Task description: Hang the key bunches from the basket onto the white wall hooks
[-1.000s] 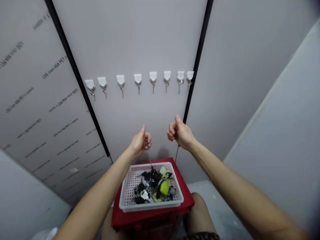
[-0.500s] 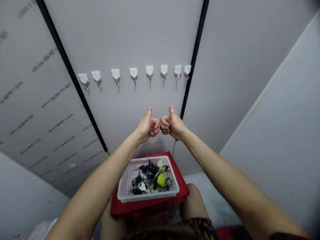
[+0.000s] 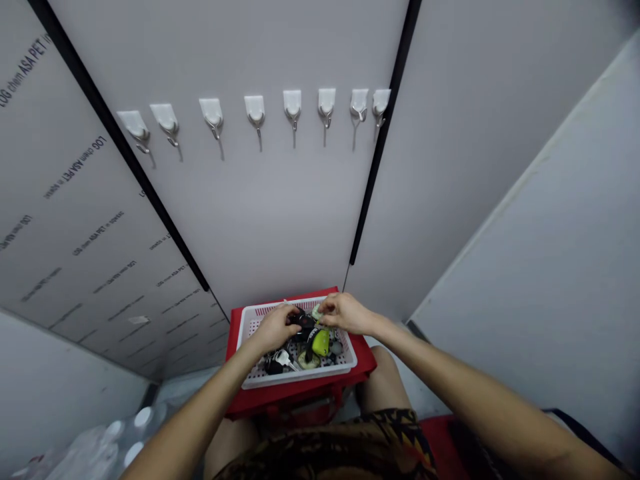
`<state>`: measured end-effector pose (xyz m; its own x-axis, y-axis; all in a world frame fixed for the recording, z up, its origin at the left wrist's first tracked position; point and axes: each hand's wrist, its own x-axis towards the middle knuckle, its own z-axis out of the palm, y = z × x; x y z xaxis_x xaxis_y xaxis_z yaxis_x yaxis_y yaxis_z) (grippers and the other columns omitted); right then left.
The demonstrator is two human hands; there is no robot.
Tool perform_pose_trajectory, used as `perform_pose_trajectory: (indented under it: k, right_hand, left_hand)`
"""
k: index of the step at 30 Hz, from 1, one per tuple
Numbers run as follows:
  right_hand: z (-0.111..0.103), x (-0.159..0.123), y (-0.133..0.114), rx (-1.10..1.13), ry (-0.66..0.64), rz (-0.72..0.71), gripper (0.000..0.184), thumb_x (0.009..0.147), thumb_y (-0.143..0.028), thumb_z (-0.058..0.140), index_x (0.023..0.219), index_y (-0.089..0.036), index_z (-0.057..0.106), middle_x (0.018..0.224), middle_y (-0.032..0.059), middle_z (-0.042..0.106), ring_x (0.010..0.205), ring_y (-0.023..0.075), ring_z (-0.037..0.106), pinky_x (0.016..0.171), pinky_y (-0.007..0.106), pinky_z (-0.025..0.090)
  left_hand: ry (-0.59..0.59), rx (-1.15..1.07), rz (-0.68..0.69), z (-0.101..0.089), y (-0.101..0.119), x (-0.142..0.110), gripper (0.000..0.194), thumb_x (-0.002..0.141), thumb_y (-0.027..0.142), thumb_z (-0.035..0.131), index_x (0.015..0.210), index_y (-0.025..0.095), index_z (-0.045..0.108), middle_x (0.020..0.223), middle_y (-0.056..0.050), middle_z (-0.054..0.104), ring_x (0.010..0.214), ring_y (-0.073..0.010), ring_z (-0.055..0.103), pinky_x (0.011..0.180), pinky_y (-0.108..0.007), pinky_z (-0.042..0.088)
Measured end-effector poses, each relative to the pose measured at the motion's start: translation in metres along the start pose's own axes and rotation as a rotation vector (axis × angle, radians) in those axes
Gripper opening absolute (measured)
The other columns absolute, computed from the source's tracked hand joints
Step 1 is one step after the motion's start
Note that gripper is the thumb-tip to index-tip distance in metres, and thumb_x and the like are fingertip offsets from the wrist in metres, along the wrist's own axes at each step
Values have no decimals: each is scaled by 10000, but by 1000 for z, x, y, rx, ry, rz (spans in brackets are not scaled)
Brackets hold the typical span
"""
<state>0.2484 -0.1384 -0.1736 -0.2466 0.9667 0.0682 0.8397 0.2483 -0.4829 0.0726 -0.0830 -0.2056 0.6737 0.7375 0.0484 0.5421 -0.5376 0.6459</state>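
A white plastic basket (image 3: 300, 377) sits on a red stool (image 3: 240, 403) in front of my knees. It holds a heap of keys and fobs, among them black fobs (image 3: 302, 321) and a lime-green one (image 3: 321, 342). My left hand (image 3: 273, 329) is down in the basket, fingers curled onto the black fobs. My right hand (image 3: 344, 313) reaches in from the right, its fingertips pinched at a pale green tag (image 3: 316, 312) at the back of the heap. What each hand actually grips is hidden by the fingers.
Several white adhesive hooks (image 3: 255, 110) with metal prongs run in a row across the grey wall panel above, all bare. Black vertical strips (image 3: 380, 140) divide the panels. Plastic bottles (image 3: 125, 433) lie at lower left. A grey partition stands to the right.
Both hands were raised as thumbs-up fists in front of the wall. They have dropped into the basket onto the keys, and the view has tilted down.
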Motion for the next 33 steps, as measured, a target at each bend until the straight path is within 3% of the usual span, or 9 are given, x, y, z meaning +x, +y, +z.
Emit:
perform_pose_trajectory:
  k: [3, 7, 14, 17, 21, 26, 28, 31, 33]
  right_hand:
    - [13, 5, -9, -158, -28, -52, 258, 571, -318, 535, 759, -147, 581, 731, 62, 568, 714, 163, 475, 643, 248, 329]
    - [23, 11, -13, -180, -43, -21, 201, 607, -327, 497, 670, -151, 571, 658, 49, 555, 636, 142, 470, 577, 236, 321]
    - [4, 12, -20, 392, 63, 65, 172, 693, -255, 373, 647, -140, 493, 548, -7, 511, 496, 79, 436, 471, 191, 320]
    - [-4, 14, -26, 669, 94, 46, 153, 707, -259, 359, 668, -145, 455, 597, -3, 522, 547, 84, 475, 534, 209, 369]
    - [-14, 16, -27, 780, 164, 53, 134, 705, -269, 370, 656, -160, 429, 579, -15, 510, 532, 84, 482, 545, 219, 385]
    - [-24, 12, -26, 736, 211, 55, 145, 707, -269, 357, 696, -153, 444, 606, 1, 536, 547, 95, 496, 550, 229, 391]
    - [-30, 9, -29, 626, 301, 37, 144, 687, -240, 386, 770, -150, 462, 670, 16, 547, 606, 103, 498, 589, 239, 390]
    - [-40, 5, -34, 413, 483, -55, 256, 623, -192, 466, 878, -167, 477, 840, 37, 533, 748, 117, 477, 687, 253, 362]
    - [-47, 4, -36, 342, 493, -113, 229, 606, -194, 491, 833, -168, 511, 827, 32, 537, 757, 119, 470, 700, 254, 351]
  left_hand:
    - [-2, -29, -23, 5, -1, -1, 266, 554, 123, 464, 813, 156, 515, 698, 0, 508, 611, -97, 446, 577, -202, 341]
    - [9, -135, -69, 5, 0, -1, 239, 554, 67, 408, 756, 142, 513, 571, 32, 469, 544, -78, 427, 533, -185, 336]
    - [181, -436, -93, -19, 11, 4, 225, 556, 85, 419, 757, 131, 511, 715, -5, 529, 678, -98, 471, 644, -210, 358]
    - [80, -691, -21, -23, 21, 4, 298, 545, 72, 433, 832, 128, 492, 774, -10, 538, 723, -94, 476, 698, -216, 350]
    - [1, -877, -71, -25, 35, 4, 168, 603, 212, 470, 731, 110, 509, 669, -5, 531, 595, -76, 465, 627, -219, 361]
    - [45, -1013, -92, -34, 48, 12, 210, 582, 320, 511, 627, 124, 450, 556, 27, 483, 508, -59, 429, 527, -194, 337]
    - [53, -1030, -91, -39, 55, 17, 222, 584, 336, 502, 609, 126, 434, 545, 29, 479, 487, -54, 418, 501, -186, 323]
    - [85, -938, -94, -48, 69, 23, 208, 584, 323, 492, 576, 121, 441, 483, 48, 440, 431, -35, 364, 451, -169, 279]
    - [96, -845, -76, -53, 79, 28, 191, 581, 304, 490, 554, 119, 453, 436, 65, 402, 401, -26, 318, 425, -164, 250]
